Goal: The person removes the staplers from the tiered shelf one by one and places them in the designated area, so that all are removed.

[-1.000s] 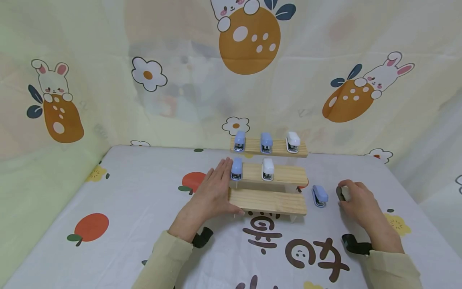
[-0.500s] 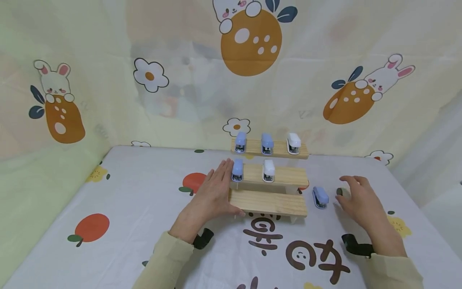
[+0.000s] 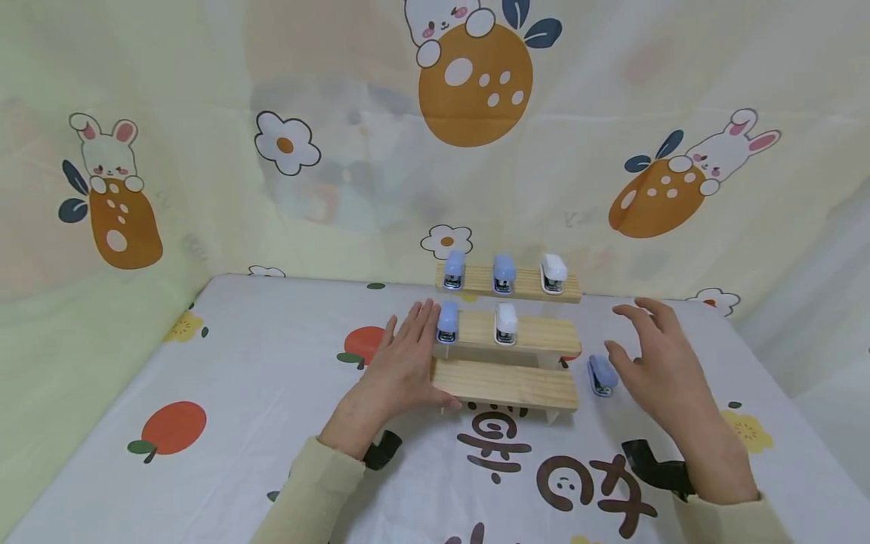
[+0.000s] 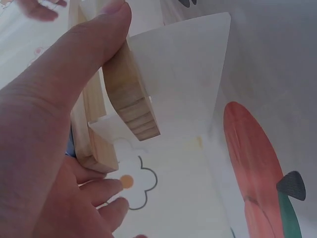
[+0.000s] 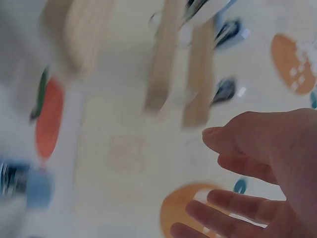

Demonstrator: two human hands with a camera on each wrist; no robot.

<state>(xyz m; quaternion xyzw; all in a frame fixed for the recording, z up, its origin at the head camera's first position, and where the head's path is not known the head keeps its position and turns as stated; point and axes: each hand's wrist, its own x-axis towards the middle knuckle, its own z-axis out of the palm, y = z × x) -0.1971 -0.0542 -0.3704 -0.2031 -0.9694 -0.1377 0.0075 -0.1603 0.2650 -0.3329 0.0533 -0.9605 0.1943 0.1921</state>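
A three-tier wooden display stand [image 3: 506, 384] stands at the centre of the table. My left hand [image 3: 401, 370] rests against its left side, fingers straight, with the thumb [image 4: 94, 44] against the lowest plank. On the top tier sit two blue mini staplers, one at the left [image 3: 454, 270], one in the middle [image 3: 504, 273], and a white one [image 3: 553, 273]. The middle tier bears a blue stapler [image 3: 448, 321] and a white stapler [image 3: 506, 323]. Right of the stand, a blue stapler [image 3: 601, 375] lies on the cloth. Over it, slightly right, hovers my right hand [image 3: 669, 370], fingers apart, holding nothing.
A white patterned cloth [image 3: 258, 423] covers the table. Behind it hangs a printed curtain [image 3: 353, 196] with rabbits and flowers, close to the top tier. Clear side panels [image 4: 178, 74] support the planks. A black strap mount [image 3: 655, 465] sits at my right wrist.
My right hand has let go of a grey object, seen beside it half a second ago and now out of sight. It has risen and shifted left towards the blue stapler. The left hand stays put.
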